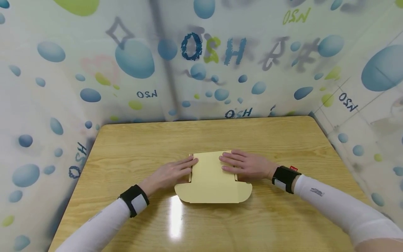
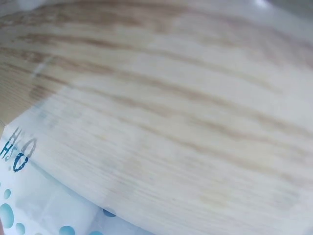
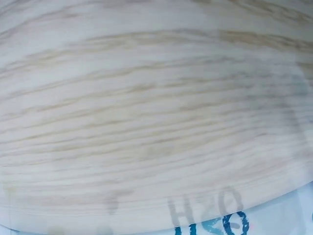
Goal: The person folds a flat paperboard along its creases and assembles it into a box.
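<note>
A pale yellow cardboard folding box (image 1: 213,190) lies on the wooden table in the head view. Its wide flap with rounded ends points toward the person, and the narrower panel extends away. The left hand (image 1: 171,173) touches the left edge of that panel with extended fingertips. On the opposite side, the right hand (image 1: 248,165) rests its spread fingers on the panel's upper right part. Folded layers show along both side edges; what lies beneath the panel is hidden. Neither wrist view shows a hand or the box.
The wooden table (image 1: 141,140) reaches back to a curtain-like wall (image 1: 176,84) printed with blue and green drops. Similar printed walls stand to the left and right. Wood grain fills most of both wrist views. Bright light glares off the tabletop near the flap.
</note>
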`<move>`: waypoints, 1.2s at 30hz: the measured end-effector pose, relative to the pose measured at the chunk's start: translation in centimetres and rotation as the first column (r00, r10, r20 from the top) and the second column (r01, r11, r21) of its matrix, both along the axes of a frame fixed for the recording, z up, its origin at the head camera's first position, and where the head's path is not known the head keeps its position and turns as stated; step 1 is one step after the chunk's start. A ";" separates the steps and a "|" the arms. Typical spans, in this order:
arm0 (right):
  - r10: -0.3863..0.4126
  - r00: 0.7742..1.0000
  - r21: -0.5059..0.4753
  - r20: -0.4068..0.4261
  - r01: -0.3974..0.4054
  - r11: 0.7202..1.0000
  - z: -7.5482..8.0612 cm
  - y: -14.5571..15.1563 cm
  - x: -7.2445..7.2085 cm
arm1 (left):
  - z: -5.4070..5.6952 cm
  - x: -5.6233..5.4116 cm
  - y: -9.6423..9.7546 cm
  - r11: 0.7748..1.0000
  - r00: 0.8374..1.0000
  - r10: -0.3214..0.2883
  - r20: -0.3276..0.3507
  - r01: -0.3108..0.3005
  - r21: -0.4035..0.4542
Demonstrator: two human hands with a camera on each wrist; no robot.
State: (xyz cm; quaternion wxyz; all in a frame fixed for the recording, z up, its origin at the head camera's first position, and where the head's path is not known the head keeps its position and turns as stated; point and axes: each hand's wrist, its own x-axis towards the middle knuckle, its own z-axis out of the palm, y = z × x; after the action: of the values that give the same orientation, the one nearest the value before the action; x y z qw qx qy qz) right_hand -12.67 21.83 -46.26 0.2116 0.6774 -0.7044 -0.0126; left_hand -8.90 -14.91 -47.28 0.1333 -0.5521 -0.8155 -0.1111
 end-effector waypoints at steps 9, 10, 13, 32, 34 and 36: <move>0.056 0.998 -0.098 -0.019 -0.058 0.993 -0.6 -1.1 0.4 | 0.0 -0.1 0.0 1.000 1.000 0.010 0.009 -0.010 -0.004; 0.060 0.998 -0.103 -0.026 -0.062 0.993 -0.7 -1.2 0.4 | 0.0 -0.1 -0.1 1.000 1.000 0.024 0.016 -0.024 -0.014; 0.063 0.997 -0.106 -0.033 -0.066 0.992 -0.7 -1.3 0.4 | -0.1 -0.2 -0.5 0.994 0.996 0.088 0.020 -0.087 -0.061; 0.017 0.969 -0.243 0.248 0.046 0.969 -1.4 -1.3 0.5 | -0.8 -1.3 -1.0 0.987 0.987 0.151 0.050 -0.148 -0.064; 0.019 0.952 -0.279 0.304 0.070 0.958 -1.5 -1.3 0.6 | -0.8 -1.5 -1.0 0.988 0.985 0.155 0.073 -0.153 -0.032; 0.021 0.947 -0.295 0.319 0.079 0.952 -1.6 -1.3 0.6 | -0.8 -1.7 -1.0 0.987 0.984 0.158 0.080 -0.157 -0.018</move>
State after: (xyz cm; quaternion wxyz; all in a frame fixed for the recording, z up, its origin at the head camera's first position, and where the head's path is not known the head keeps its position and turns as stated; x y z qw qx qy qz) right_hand -12.05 20.50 -47.85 0.1965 0.6193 -0.7327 0.2025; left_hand -10.55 -15.91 -48.11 0.1050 -0.4818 -0.8619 -0.1180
